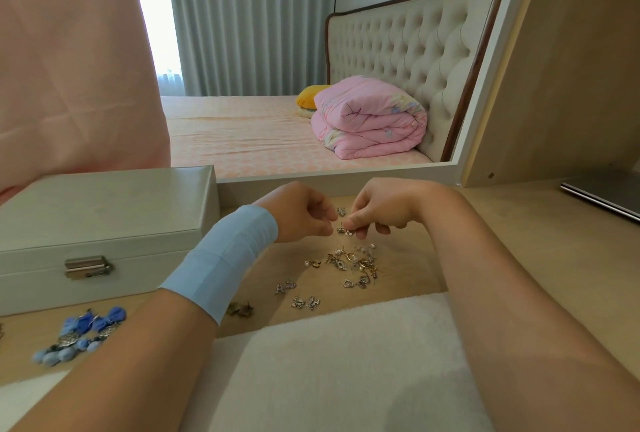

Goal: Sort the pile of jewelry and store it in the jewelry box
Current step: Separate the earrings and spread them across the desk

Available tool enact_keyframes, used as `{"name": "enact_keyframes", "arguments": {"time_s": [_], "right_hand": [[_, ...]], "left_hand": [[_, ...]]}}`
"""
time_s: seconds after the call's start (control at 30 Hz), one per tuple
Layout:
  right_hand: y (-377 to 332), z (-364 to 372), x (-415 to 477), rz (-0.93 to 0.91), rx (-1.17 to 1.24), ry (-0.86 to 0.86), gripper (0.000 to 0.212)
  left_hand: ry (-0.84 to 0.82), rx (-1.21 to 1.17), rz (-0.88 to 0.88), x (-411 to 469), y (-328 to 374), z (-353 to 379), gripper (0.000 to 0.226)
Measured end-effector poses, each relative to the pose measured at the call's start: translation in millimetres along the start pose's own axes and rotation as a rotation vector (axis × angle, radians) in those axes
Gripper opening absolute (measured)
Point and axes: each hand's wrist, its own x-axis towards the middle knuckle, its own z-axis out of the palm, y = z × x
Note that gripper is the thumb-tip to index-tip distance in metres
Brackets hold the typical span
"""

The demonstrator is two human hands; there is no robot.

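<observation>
Pale wood table (519,258); a white jewelry box (104,217) sits latched at the left. Sorting seems underway. The right hand (377,206) and left hand (301,212) meet just beyond the jewelry pile (349,263). The right pinches a small silver earring (343,230). The left's curled fingers reach it, grip unclear. Next, probably, comes finding its match and opening the box.

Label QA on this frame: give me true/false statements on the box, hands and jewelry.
1. The box is open. False: its lid is down.
2. The right hand pinches an earring above the pile. True.
3. The pile lies in the box. False: it lies on the table, right of the box.
4. Blue earrings lie in front of the box. True.
5. The right wrist is wrapped. False: the wrap is on the left wrist.
</observation>
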Motion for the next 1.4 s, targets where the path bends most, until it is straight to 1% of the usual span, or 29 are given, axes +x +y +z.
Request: {"name": "enact_keyframes", "arguments": {"time_s": [0.17, 0.3, 0.4, 0.47, 0.53, 0.63, 0.77, 0.83, 0.9, 0.97, 1.1, 1.23, 1.3, 1.4], "right_hand": [[-5.4, 1.0, 0.3, -0.045, 0.146, 0.016, 0.020], [-10.7, 3.4, 2.5, -0.069, 0.203, 0.038, 0.025], [-12.3, 3.0, 1.9, -0.076, 0.226, 0.057, 0.024], [-11.7, 0.1, -0.4, -0.074, 0.194, 0.039, 0.015], [-11.2, -4.3, -2.9, -0.046, 0.087, -0.020, 0.004], [-14.3, -5.0, -5.0, 0.046, -0.076, -0.121, 0.010], [-19.1, 0.5, -2.4, 0.087, -0.135, -0.171, 0.013], [-20.8, 3.5, -0.4, 0.091, -0.177, -0.175, 0.011], [-21.4, 5.2, 1.2, 0.095, -0.197, -0.163, 0.010], [-21.2, 5.4, 1.6, 0.102, -0.194, -0.149, 0.010], [-21.6, 6.5, -0.2, 0.099, -0.211, -0.173, 0.013], [-24.1, 8.0, -1.0, 0.115, -0.217, -0.171, 0.015], [-25.0, 7.3, -2.3, 0.121, -0.195, -0.175, 0.014], [-24.3, 2.9, -6.3, 0.105, -0.102, -0.154, 0.010]], "left_hand": [[-0.020, -0.220, -0.020, -3.3, 3.0, -3.4, 0.021], [0.046, -0.285, -0.071, -5.2, 0.4, -6.4, 0.025], [0.068, -0.238, -0.091, -6.4, -3.4, -11.8, 0.017], [0.073, -0.196, -0.111, -6.0, -7.3, -15.7, 0.011], [0.064, -0.101, -0.131, -6.1, -10.6, -19.8, 0.006], [0.020, 0.085, -0.165, -8.4, -13.3, -25.8, 0.006], [0.008, 0.260, -0.204, -10.9, -16.5, -31.8, 0.004], [-0.044, 0.314, -0.234, -11.8, -17.4, -34.0, 0.003], [-0.122, 0.341, -0.262, -12.3, -17.7, -33.8, 0.005], [-0.164, 0.374, -0.268, -11.8, -17.9, -30.8, 0.007], [-0.136, 0.366, -0.250, -8.9, -18.8, -24.9, 0.007], [-0.148, 0.321, -0.253, -8.7, -20.4, -27.2, 0.011], [-0.105, 0.306, -0.238, -9.8, -20.4, -31.9, 0.010], [0.040, 0.212, -0.178, -9.1, -18.4, -40.9, 0.011]]}}
